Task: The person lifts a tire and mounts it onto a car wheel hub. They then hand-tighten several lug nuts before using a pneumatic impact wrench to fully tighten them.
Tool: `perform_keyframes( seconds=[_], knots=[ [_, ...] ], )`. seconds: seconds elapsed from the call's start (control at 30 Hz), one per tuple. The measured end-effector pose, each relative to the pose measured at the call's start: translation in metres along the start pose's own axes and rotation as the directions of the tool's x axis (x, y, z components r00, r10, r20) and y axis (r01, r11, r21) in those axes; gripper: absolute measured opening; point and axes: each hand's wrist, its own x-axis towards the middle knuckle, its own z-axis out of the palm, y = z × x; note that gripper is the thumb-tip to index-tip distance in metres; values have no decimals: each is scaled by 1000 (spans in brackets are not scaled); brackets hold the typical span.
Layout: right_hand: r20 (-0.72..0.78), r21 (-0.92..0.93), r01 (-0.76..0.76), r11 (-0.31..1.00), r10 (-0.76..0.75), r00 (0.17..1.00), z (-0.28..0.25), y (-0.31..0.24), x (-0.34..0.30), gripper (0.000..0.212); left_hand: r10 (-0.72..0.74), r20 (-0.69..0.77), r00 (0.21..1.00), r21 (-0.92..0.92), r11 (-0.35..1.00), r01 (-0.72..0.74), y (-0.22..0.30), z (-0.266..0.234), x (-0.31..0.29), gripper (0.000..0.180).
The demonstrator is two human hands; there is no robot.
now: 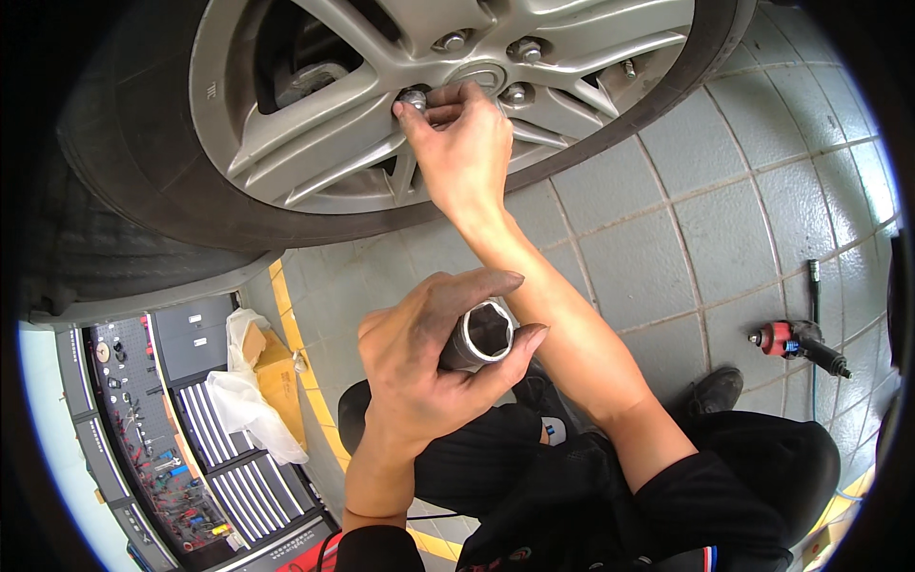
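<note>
Floor: grey tile, pale grout, bright glare at far right; yellow line along the left part. On the floor, right: impact wrench, red and black; black rod just beside. At the left side of the room: pegboard hung with small tools, grey cabinet, drawers in pale and dark stripes, yellow box partly under a plastic sheet.

Wheel: silver spokes, dark tyre. Nut: at the wheel, left of the hub cap; pinched narrowly between thumb and finger of the right hand. Three further nuts visible around the cap. Socket: in the left hand, below the wheel, clasped between thumb and curled fingers, hollow end toward the camera.

Cut off: top of the wheel, at the upper edge; red item, lower left. Hidden: far end of the socket, behind the hand; part of the cap, behind the right fingers. Too small to tell: most pegboard tools; fit of nut to thread.
</note>
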Motion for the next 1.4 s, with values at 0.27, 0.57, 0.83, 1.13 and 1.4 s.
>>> perform_keyframes(
  seconds=[0.27,0.57,0.83,1.13,1.4],
  knots=[
    [307,465,-425,776,309,900,2,0,0,34,0,-19,1000,22,1000,1,1,3,5,34],
    [452,462,-470,752,257,854,-5,0,2,40,-74,-65,995,13,997,75,-3,7,13,30],
    [628,495,-732,468,389,674,3,2,6,49,26,-149,988,19,1000,-23,-17,15,22,28],
    [574,513,-716,473,431,696,11,2,-5,58,-23,-129,991,-15,1000,21,-20,15,21,27],
    [576,641,-705,305,416,704,13,2,-6,45,-87,-106,991,-11,996,86,-18,14,21,27]
  ],
)
